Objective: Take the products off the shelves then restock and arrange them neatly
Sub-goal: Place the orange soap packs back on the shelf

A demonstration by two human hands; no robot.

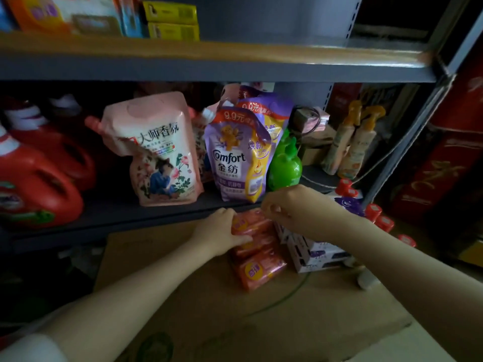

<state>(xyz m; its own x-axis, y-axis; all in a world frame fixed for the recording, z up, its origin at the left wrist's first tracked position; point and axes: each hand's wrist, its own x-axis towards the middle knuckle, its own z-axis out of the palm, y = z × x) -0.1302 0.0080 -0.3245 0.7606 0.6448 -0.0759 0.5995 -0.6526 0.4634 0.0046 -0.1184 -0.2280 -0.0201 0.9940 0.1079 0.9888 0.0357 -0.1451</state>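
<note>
We see our left hand (219, 231) pressed against the left side of a stack of orange plastic-wrapped soap bars (254, 246), its fingers (241, 240) curled around the upper packs and holding them. The stack rests on a flattened brown cardboard sheet (183, 296) just below the front edge of the dark grey metal shelf (130, 218). Our right hand (287, 205) sits over the top far end of the same stack, its fingers (271, 209) drawn in narrow, and we cannot tell whether they pinch the wrapper or only touch it. Just to the right of the stack lie white and purple cardboard boxes (316, 253), touching it or nearly so. Beyond those boxes stand small bottles with red caps (373, 211). On the shelf directly behind the stack stands a purple Comfort refill pouch (236, 163), with a second like pouch behind it. Left of that pouch leans a pink flowered refill pouch (156, 152), and further left stand red detergent jugs with handles (39, 184). Right of the purple pouch is a round green plastic bottle (285, 168), and further right two pale spray bottles with orange triggers (350, 145). On the shelf above sit yellow boxes (171, 20).
</note>
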